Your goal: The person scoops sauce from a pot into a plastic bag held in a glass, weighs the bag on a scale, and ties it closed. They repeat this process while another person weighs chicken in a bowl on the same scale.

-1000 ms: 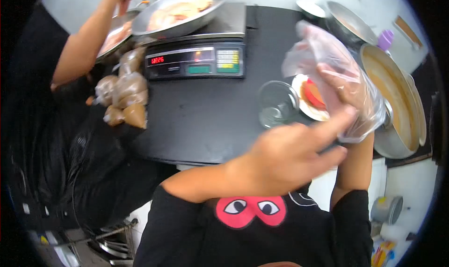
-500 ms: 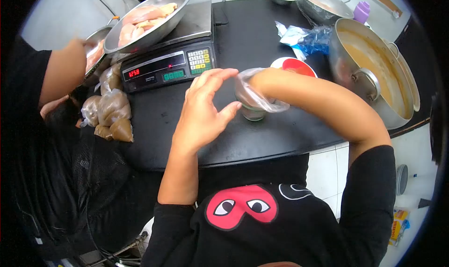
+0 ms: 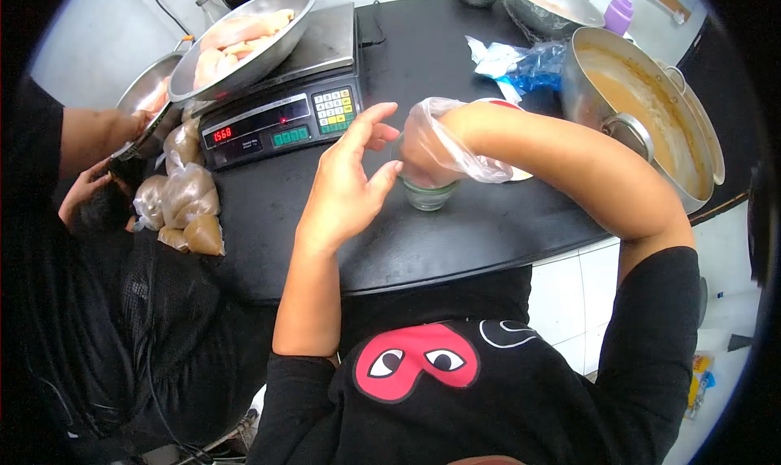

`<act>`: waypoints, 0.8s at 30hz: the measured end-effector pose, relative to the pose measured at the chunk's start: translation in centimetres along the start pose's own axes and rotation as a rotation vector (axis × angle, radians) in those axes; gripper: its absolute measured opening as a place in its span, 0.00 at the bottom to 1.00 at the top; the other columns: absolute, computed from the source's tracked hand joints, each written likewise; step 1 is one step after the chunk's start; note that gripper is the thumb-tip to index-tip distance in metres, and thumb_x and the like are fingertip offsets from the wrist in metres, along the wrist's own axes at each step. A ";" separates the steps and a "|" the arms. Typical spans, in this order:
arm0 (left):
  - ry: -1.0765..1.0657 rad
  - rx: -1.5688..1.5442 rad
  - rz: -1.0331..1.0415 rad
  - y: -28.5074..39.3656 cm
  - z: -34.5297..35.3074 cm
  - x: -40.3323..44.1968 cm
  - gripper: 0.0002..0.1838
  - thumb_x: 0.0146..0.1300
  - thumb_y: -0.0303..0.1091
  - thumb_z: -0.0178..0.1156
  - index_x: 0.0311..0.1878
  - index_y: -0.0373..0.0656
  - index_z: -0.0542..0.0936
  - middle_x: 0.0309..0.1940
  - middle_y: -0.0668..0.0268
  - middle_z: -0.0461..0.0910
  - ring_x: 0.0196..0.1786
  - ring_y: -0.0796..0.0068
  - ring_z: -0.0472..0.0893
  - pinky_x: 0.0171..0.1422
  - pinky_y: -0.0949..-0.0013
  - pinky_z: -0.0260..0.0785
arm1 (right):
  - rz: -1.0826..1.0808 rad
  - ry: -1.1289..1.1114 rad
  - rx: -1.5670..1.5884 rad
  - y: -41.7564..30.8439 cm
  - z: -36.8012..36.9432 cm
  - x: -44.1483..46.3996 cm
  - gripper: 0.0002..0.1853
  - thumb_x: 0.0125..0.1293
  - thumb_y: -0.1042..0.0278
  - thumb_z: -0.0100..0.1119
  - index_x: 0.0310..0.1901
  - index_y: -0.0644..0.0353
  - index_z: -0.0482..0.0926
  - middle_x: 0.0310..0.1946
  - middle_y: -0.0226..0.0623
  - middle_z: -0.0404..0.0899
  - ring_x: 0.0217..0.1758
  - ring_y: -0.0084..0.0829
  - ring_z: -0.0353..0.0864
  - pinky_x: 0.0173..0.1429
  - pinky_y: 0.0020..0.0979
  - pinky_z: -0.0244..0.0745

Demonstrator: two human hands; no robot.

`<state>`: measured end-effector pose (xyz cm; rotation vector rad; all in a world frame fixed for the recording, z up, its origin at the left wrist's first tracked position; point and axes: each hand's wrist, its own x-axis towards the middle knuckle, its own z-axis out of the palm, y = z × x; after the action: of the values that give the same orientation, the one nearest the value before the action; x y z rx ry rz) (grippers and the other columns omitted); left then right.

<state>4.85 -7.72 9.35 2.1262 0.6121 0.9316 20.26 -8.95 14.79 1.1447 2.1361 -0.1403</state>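
My left hand (image 3: 346, 172) is raised over the black table, thumb and fingers apart, with nothing in it. Beside it, my right hand (image 3: 429, 152) reaches down inside a clear plastic bag (image 3: 486, 169). The bag lines a small glass (image 3: 429, 198) standing on the table, and its loose rim folds around my right wrist. Plastic blurs the right hand's fingers, so I cannot make out how they are held. Partly covered by my right forearm is a white dish with red on it (image 3: 503, 103).
A metal bowl of raw chicken (image 3: 185, 78) rests on a digital scale (image 3: 259, 127). Tied bags of brown sauce (image 3: 189, 195) lie near a co-worker's hands (image 3: 85, 192) at left. At right stand a large sauce pot (image 3: 582, 82) and blue-white plastic packaging (image 3: 529, 68).
My right hand has gone slightly left and deeper into the bagged glass. The scale display went from 1258 to 1568. The co-worker's upper hand has come down beside the bowls.
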 end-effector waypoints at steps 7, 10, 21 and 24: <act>-0.059 0.220 0.106 -0.4 0.2 0.9 0.20 0.46 0.22 0.65 0.47 0.38 0.78 0.46 0.58 0.79 0.50 0.62 0.79 0.58 0.64 0.68 | -0.139 -0.018 -0.004 1.1 1.3 -0.8 0.08 0.56 0.63 0.56 0.30 0.56 0.81 0.25 0.36 0.80 0.28 0.37 0.81 0.33 0.40 0.73; -0.045 0.468 0.183 -0.1 0.1 1.4 0.15 0.43 0.24 0.65 0.38 0.36 0.80 0.48 0.54 0.79 0.52 0.56 0.78 0.59 0.62 0.69 | -0.109 0.050 0.094 1.8 1.4 -0.4 0.08 0.55 0.61 0.56 0.28 0.54 0.81 0.22 0.37 0.79 0.26 0.37 0.80 0.31 0.40 0.72; -0.211 0.507 0.036 -0.1 0.7 2.4 0.08 0.46 0.33 0.61 0.32 0.46 0.84 0.50 0.61 0.77 0.59 0.60 0.69 0.60 0.49 0.56 | -0.104 0.203 0.061 0.6 -0.1 -2.9 0.04 0.50 0.63 0.59 0.26 0.51 0.80 0.23 0.36 0.79 0.28 0.40 0.80 0.31 0.39 0.71; -0.237 0.517 0.009 0.3 0.4 2.4 0.09 0.47 0.32 0.60 0.34 0.45 0.83 0.52 0.61 0.76 0.60 0.60 0.68 0.61 0.47 0.55 | -0.163 0.165 0.045 1.2 -0.1 -3.1 0.02 0.51 0.68 0.57 0.26 0.53 0.78 0.23 0.37 0.78 0.28 0.40 0.80 0.32 0.40 0.71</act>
<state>6.71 -6.47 10.45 2.6468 0.7818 0.5468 22.24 -10.35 17.02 1.0379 2.3836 -0.1740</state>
